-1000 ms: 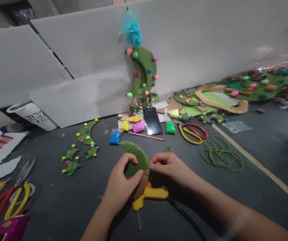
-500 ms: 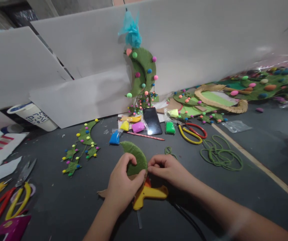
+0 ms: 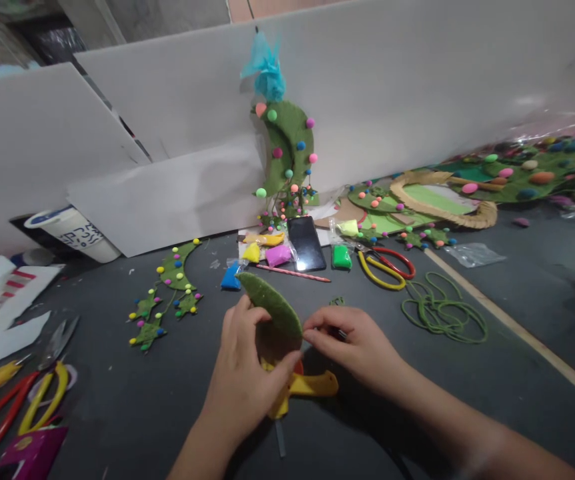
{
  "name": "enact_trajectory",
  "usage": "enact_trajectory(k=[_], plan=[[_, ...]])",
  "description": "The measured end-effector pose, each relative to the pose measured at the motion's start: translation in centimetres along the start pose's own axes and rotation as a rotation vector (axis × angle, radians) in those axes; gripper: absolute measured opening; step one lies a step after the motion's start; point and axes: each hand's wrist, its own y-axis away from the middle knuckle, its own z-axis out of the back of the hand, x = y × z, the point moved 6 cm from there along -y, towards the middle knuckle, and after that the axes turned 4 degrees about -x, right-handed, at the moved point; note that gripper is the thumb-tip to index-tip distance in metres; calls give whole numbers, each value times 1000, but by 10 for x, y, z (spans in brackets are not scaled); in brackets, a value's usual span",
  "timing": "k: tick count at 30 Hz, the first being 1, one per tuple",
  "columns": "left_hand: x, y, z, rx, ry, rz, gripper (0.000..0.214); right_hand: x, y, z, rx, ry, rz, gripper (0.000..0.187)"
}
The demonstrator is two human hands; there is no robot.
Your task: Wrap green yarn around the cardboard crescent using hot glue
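A green felt crescent (image 3: 273,303) is held tilted over the table between the thumb and fingers of my left hand (image 3: 250,363). My right hand (image 3: 355,337) is pinched closed at the crescent's right tip; whatever sits between its fingertips is too small to make out. Beneath my hands lies a yellow glue gun (image 3: 317,385), partly covered by my left hand, with a clear glue stick (image 3: 280,437) poking out toward me. A short coil of green cord (image 3: 336,301) rests just beyond my right hand.
A decorated crescent with stars (image 3: 177,267) lies to the left; a larger one (image 3: 300,143) hangs against the white board. Scissors (image 3: 382,267), tangled green cord (image 3: 440,310), a phone (image 3: 305,243) and clay packets (image 3: 280,255) lie beyond my hands. More scissors (image 3: 42,393) are at left.
My left hand has turned the felt crescent, so its face tilts more and its right tip points lower. My right hand stays pinched at that tip. The whole view has shifted slightly.
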Motion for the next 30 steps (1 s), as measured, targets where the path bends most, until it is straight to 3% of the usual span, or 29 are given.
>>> enact_trajectory(k=[3,7,10,12,20,25,30], plan=[[3,3,3,-20,56,91,66,22,12,-3,-22,186,293,16],[5,8,-4,85,488,288,71,41,26,-6,-97,348,536,17],[-1,7,-9,172,828,307,59,44,27,-7,-91,339,543,14],[1,5,-10,165,926,337,52,42,25,-6,-74,333,524,13],[8,1,-15,139,964,368,53,33,17,-4,30,358,515,16],[10,2,-16,154,989,371,53,33,18,-3,21,400,545,16],[7,4,-20,183,1033,363,53,25,15,-2,17,325,382,9]])
